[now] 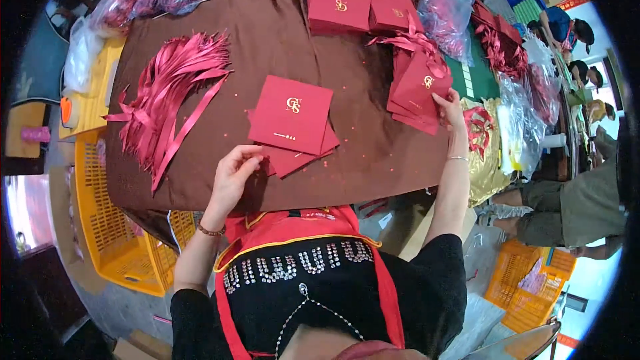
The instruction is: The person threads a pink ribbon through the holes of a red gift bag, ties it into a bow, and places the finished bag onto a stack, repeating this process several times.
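In the middle of the brown-covered table lies a short, uneven stack of flat red paper gift bags with gold print. Just at its lower left corner is my left hand, fingers curled together with nothing visible in them. My right hand pinches the edge of a red gift bag with a ribbon handle, at the top of a fanned pile on the table's right side. Pink-red ribbon lies loose over that pile's far end. At the left, a large bundle of cut pink-red ribbons is spread out.
Tall stacks of red bags stand at the far side. Ribbon-filled plastic bags sit at the back right and back left. A yellow crate is below the left table edge, and a gold sack at the right. Other people stand farther right.
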Demonstrator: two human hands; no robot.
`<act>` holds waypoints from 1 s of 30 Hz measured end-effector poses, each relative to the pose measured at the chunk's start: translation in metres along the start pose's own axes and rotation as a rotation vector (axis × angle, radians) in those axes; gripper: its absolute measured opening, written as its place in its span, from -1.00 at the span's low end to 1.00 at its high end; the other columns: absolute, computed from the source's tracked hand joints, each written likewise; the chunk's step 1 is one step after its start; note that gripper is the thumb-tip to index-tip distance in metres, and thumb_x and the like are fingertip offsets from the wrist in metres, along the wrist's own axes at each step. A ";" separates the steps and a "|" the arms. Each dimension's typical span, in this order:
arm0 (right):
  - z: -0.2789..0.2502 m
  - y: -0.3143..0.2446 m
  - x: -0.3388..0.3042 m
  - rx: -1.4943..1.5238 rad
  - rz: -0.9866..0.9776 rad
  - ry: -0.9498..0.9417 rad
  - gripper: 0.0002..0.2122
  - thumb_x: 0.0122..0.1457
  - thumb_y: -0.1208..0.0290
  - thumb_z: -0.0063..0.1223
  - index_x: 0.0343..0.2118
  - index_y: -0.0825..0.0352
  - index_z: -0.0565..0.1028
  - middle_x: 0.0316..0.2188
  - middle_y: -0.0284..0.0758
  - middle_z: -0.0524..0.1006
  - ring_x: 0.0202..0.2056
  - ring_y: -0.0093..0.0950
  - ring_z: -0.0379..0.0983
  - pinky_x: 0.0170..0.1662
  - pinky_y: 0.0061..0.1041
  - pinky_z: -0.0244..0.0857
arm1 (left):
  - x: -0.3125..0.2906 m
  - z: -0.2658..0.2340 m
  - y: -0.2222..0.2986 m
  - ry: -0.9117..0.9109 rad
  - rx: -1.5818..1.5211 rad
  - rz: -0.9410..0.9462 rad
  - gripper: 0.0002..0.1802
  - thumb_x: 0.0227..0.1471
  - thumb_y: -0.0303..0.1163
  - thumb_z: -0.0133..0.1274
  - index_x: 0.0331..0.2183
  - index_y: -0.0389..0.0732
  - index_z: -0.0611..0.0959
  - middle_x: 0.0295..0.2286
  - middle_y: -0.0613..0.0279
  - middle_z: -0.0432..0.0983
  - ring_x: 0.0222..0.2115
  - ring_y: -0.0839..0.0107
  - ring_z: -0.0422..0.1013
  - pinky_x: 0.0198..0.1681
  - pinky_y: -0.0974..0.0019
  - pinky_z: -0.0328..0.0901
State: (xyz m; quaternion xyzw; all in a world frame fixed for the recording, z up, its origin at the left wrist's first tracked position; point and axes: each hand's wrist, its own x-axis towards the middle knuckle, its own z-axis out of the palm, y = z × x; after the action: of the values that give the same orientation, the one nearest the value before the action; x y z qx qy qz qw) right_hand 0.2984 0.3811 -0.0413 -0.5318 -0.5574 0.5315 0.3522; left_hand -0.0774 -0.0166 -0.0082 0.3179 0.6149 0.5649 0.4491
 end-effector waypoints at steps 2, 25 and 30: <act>-0.002 -0.001 -0.002 -0.018 -0.001 0.004 -0.42 -0.05 0.49 0.23 0.02 0.40 0.17 -0.13 -0.28 0.41 -0.13 -0.44 0.37 -0.06 -0.46 0.28 | -0.002 -0.001 -0.005 -0.002 -0.011 -0.029 -0.76 0.04 -0.47 -0.01 -0.19 -0.28 0.52 -0.39 0.30 0.49 -0.40 0.60 0.35 -0.30 0.53 0.26; 0.000 -0.048 0.012 0.539 -0.103 -0.018 -0.58 0.01 0.67 0.06 -0.05 0.27 0.27 -0.14 -0.27 0.42 -0.12 -0.41 0.38 0.00 -0.40 0.27 | 0.004 0.012 -0.012 -0.039 -0.088 -0.118 -0.76 0.05 -0.47 -0.02 -0.18 -0.27 0.51 -0.39 0.29 0.49 -0.43 0.60 0.36 -0.33 0.53 0.26; 0.017 -0.046 0.053 0.012 0.071 0.072 -0.36 -0.03 0.57 0.17 0.09 0.30 0.07 -0.18 -0.19 0.43 -0.20 -0.35 0.42 -0.11 -0.35 0.35 | -0.002 0.015 -0.008 -0.024 -0.081 -0.121 -0.76 0.04 -0.45 -0.01 -0.18 -0.25 0.51 -0.40 0.30 0.50 -0.44 0.61 0.36 -0.35 0.54 0.25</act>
State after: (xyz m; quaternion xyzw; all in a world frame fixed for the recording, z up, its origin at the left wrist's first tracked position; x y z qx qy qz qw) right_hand 0.2621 0.4350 -0.0091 -0.5681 -0.5219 0.5275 0.3559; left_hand -0.0623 -0.0133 -0.0153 0.2684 0.6042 0.5575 0.5021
